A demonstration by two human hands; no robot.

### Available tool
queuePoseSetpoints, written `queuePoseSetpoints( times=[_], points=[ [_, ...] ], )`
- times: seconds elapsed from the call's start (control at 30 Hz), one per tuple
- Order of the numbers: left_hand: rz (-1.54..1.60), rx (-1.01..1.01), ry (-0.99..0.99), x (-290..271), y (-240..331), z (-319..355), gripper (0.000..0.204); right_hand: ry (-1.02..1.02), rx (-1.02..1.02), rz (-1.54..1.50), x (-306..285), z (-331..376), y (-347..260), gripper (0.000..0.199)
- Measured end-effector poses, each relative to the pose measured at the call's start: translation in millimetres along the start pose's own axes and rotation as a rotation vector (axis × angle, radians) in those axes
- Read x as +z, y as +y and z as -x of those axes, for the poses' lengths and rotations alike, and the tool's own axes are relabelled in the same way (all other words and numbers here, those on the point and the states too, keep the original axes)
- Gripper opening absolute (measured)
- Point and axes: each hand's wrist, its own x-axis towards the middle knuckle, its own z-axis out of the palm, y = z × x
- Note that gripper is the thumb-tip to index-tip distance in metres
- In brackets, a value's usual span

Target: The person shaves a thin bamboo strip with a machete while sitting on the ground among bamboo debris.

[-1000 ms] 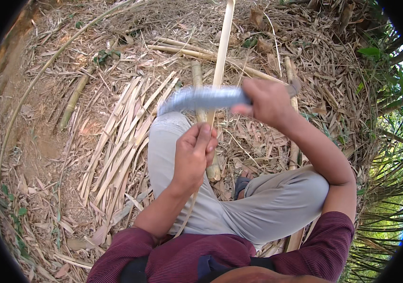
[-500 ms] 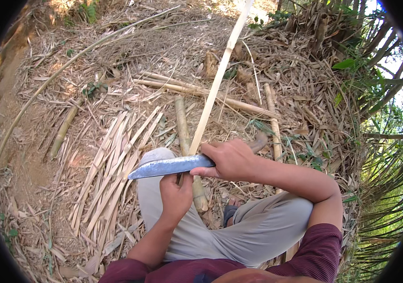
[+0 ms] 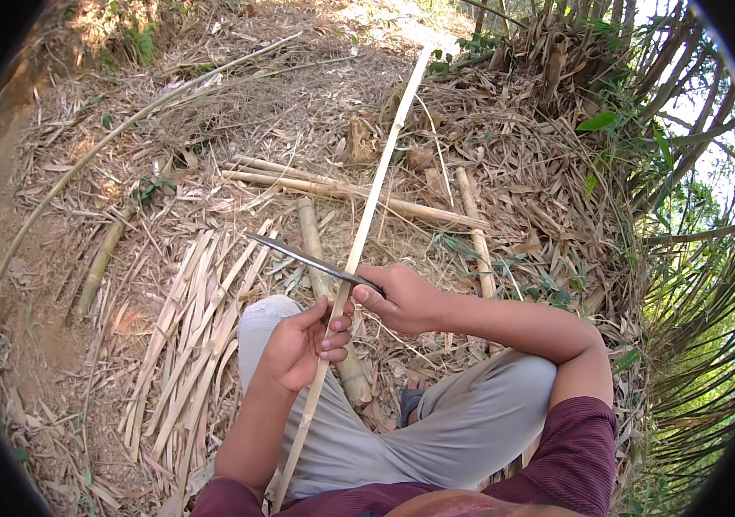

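A long pale bamboo strip (image 3: 378, 191) slants from the far ground down over my lap. My left hand (image 3: 305, 343) grips it near its middle, with the fingers curled around it and the thumb up. Just above, my right hand (image 3: 402, 299) is closed on the handle of a large knife (image 3: 291, 252); the handle itself is mostly hidden by the fingers. The blade crosses the strip close above my left fingers, seen nearly edge-on, its tip pointing to the far left. Thumb and fingers of my right hand are right beside the strip.
Many split bamboo strips (image 3: 185, 345) lie in a loose pile at left. A thick bamboo piece (image 3: 311, 237) lies beyond my knee, and bamboo poles (image 3: 346, 188) lie across behind it. Dry leaves cover the ground. Bamboo growth (image 3: 686, 284) stands at right.
The strip has come toward me and its near end now reaches my lap. My knife has turned from showing its flat side to nearly edge-on, tip swung farther away. My left hand has turned upward.
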Motion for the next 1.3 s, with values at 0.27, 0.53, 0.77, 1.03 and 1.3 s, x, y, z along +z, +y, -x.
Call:
queuePoseSetpoints(
  times=[0.27,0.53,0.77,1.03,1.3],
  points=[
    [0.089,-0.009,-0.063,-2,-7,-6,0.014,-0.010,-0.129,0.587,-3,1,9,0.062],
    [-0.032,-0.003,0.032,13,-18,5,0.016,0.155,-0.061,0.696,-18,-1,22,0.064],
    [-0.008,0.001,0.063,8,-24,7,0.014,0.013,-0.178,0.676,-7,13,1,0.056],
    [-0.021,0.028,0.073,13,-22,15,0.015,0.041,-0.173,0.654,-11,8,16,0.066],
    [0.033,0.069,0.107,11,-27,22,0.013,0.046,-0.275,0.677,0,5,8,0.065]
  ],
)
